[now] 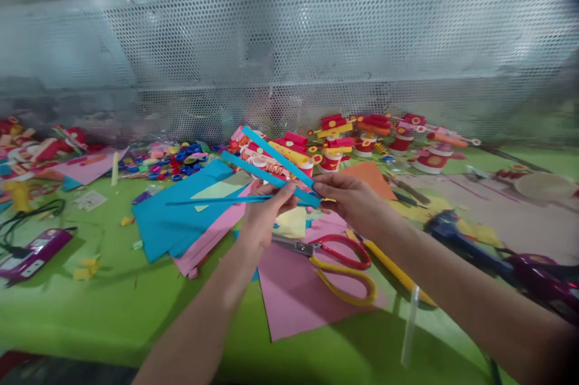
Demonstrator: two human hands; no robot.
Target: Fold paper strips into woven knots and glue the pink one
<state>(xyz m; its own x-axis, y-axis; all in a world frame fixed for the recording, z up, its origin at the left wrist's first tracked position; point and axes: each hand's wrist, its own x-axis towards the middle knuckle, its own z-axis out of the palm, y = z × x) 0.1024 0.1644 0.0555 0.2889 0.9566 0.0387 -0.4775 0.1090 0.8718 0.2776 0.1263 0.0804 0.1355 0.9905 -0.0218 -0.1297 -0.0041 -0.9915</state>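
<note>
Several narrow blue paper strips (280, 159) fan out to the left from between my two hands, above the table. My left hand (266, 207) pinches them near their middle. At their right ends my right hand (341, 195) is closed, thumb and fingers pressed together on the strips. Just below lie scissors (312, 249) with one red and one yellow handle, on a pink sheet (294, 300). Left of my hands rest blue sheets (167, 210) with a pink folded strip (210, 243) along them.
Red, yellow and white paper models (332, 143) stand along a perforated metal panel (316, 47). A yellow-handled tool (389, 267) and a glue stick (410, 327) lie right. Blue and red small parts (181, 159) are heaped behind; a purple power strip (38, 252) sits left.
</note>
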